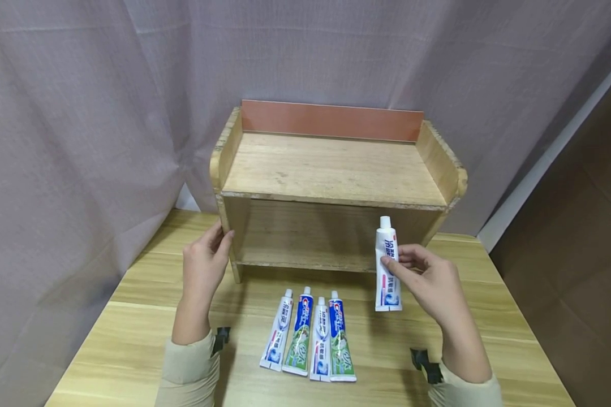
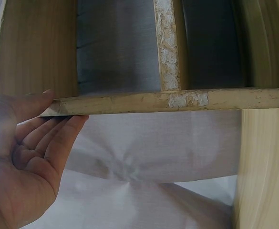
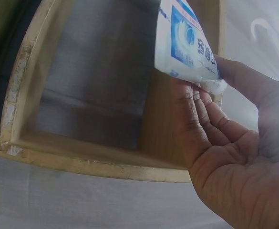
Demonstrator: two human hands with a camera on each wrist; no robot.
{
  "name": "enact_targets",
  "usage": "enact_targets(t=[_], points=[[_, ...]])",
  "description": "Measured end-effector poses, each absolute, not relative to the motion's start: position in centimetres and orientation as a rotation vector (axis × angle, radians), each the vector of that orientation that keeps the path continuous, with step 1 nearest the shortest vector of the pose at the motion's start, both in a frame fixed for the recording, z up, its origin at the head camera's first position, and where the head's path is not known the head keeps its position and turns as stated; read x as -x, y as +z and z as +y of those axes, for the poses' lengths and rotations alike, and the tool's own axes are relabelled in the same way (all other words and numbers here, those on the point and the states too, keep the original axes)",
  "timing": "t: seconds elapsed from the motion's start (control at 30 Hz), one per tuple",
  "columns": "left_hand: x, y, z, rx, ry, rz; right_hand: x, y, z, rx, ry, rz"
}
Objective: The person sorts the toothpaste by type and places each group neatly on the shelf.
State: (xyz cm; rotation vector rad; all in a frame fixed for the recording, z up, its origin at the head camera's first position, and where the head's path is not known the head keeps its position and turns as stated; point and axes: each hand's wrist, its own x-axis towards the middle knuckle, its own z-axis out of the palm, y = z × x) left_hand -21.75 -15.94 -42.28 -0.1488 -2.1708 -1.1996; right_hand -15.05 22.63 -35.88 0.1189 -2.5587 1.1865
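Observation:
My right hand (image 1: 435, 277) pinches a white toothpaste tube (image 1: 387, 294) between thumb and fingers, cap upward, in front of the right part of a two-tier wooden shelf (image 1: 331, 169). In the right wrist view the tube's flat crimped end (image 3: 165, 71) shows beside the fingertips. With thumb and fingers on either side of its front edge, my left hand (image 1: 203, 265) grips the shelf's left side panel (image 2: 125, 102). Several toothpaste tubes lie in a row on the table before the shelf, caps toward it: white ones (image 1: 277, 333) alternate with blue-and-green ones (image 1: 298, 339).
The shelf stands on a wood-grain table (image 1: 132, 322) and has a reddish-brown back board (image 1: 331, 120) along its top. A grey-mauve curtain (image 1: 305, 51) hangs behind. At the right rises a dark brown surface (image 1: 575, 254).

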Motion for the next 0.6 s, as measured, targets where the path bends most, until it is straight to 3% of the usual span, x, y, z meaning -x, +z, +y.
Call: enact_targets(t=[0.6], points=[[21.74,-42.3,-15.94,0.164,-1.202,-2.162,15.25,-34.87,22.72,-0.124,1.116,-2.552]])
